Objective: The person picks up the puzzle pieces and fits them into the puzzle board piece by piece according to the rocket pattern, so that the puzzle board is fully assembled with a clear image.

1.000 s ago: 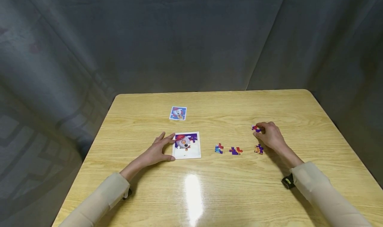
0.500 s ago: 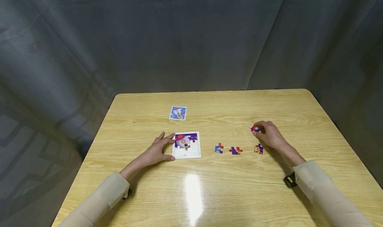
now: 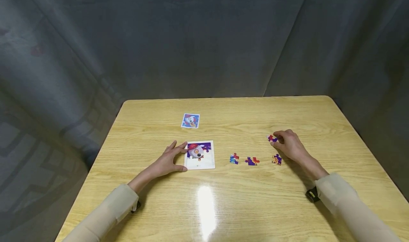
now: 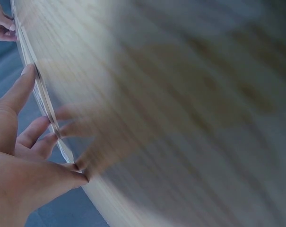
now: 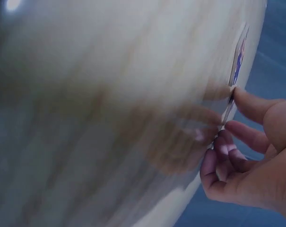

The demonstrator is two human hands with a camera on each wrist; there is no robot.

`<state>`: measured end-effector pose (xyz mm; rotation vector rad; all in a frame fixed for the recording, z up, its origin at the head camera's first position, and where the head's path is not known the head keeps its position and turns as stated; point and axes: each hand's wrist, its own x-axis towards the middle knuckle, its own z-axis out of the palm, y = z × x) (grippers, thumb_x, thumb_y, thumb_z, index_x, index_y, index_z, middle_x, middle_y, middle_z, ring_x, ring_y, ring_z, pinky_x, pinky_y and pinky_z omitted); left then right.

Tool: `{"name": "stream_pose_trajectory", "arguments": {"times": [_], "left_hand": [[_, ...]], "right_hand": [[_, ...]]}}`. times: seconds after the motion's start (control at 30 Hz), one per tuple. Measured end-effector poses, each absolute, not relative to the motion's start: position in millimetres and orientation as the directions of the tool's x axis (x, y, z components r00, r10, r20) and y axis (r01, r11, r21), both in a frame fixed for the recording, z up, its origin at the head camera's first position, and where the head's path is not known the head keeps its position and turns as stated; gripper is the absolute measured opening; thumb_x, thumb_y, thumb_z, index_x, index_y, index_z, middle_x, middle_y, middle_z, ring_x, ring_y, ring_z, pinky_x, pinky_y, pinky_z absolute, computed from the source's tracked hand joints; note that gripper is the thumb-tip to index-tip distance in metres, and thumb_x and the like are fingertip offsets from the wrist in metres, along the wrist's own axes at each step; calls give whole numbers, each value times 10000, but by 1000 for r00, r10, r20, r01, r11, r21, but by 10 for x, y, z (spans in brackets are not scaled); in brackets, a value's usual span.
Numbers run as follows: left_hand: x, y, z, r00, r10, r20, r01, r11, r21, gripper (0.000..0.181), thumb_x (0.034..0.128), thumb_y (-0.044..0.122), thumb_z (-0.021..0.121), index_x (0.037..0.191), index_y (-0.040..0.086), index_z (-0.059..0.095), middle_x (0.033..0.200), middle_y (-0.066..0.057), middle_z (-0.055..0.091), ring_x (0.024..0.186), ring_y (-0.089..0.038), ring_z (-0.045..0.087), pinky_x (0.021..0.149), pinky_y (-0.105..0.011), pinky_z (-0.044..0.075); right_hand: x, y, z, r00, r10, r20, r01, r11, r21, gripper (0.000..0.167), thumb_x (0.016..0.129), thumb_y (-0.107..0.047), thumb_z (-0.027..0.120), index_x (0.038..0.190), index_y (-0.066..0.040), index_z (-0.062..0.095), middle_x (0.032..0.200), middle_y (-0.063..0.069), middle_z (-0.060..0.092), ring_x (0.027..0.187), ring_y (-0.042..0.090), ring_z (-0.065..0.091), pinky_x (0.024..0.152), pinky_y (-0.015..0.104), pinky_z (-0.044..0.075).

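My left hand (image 3: 166, 163) lies at the left edge of a white puzzle tray (image 3: 208, 163), fingers spread, with fingertips near its upper left corner and the thumb at the lower left corner. The tray's upper part holds joined pieces showing a white-faced figure in a red hat. Far to the right, my right hand (image 3: 291, 147) pinches a red and purple puzzle piece (image 3: 271, 138) low at the table surface. Just below that hand sits an orange and purple piece (image 3: 277, 159). In the right wrist view, thumb and index finger of the right hand (image 5: 256, 151) meet at a thin edge.
Between tray and right hand lie a blue and red piece (image 3: 234, 159) and a purple and orange piece (image 3: 252, 161). A small picture card (image 3: 190, 120) lies behind the tray. Dark curtains (image 3: 204, 43) hang beyond the wooden table (image 3: 153, 117).
The piece at my right fingertips has turned and shifted slightly left, and the right wrist has moved a little to the right. My left hand has stayed at the tray.
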<state>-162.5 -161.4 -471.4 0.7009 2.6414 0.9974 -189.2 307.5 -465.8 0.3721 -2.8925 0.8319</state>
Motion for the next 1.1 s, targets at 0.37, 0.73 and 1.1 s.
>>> {"name": "stream_pose_trajectory", "arguments": {"times": [0.37, 0.73, 1.1], "left_hand": [[-1644, -1618, -4701, -865, 498, -59, 337, 665, 667, 621, 772, 309, 804, 1298, 82, 564, 1566, -57, 274, 1452, -405, 19, 1108, -666, 15], [-1629, -1617, -4728, -865, 498, -57, 337, 662, 669, 620, 772, 313, 802, 1295, 78, 567, 1564, -66, 277, 1452, -406, 22, 1114, -654, 9], [-1623, -1605, -4729, -866, 495, -72, 324, 664, 674, 622, 774, 298, 802, 1304, 74, 565, 1569, -67, 267, 1454, -399, 13, 1120, -643, 4]], "right_hand": [[-1846, 2984, -4590, -964, -192, 183, -257, 848, -463, 358, 872, -62, 693, 1165, 124, 604, 1005, 288, 570, 922, 424, 510, 780, 560, 425], [-1922, 3080, -4633, -935, -290, 203, -354, 785, -509, 327, 852, -27, 705, 1125, 132, 621, 899, 218, 638, 815, 318, 557, 693, 424, 476], [-1938, 3126, -4669, -909, -327, 257, -415, 756, -506, 255, 808, 16, 732, 1044, 81, 661, 851, 180, 645, 771, 292, 561, 680, 395, 461]]}}
